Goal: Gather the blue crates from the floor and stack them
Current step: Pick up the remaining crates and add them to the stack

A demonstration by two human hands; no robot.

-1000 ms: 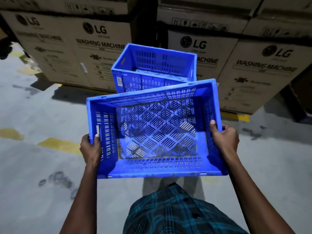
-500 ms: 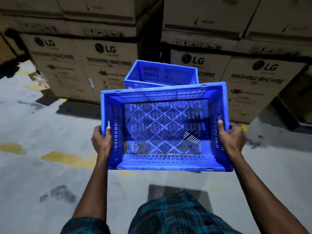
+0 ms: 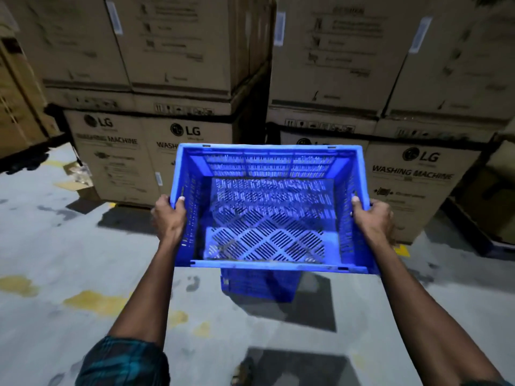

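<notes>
Left hand (image 3: 169,216) clamped on the L side wall of the blue crate (image 3: 267,246), thumb over the rim; right hand (image 3: 373,215) gripping the R wall the same way. Crate sits btwn both hands, held out in front w/ arms extended, open top up, empty. Directly below it, a second blue crate (image 3: 259,285) on the floor (image 3: 55,246), mostly hidden. Beyond: stacked LG washing machine boxes (image 3: 412,176).
</notes>
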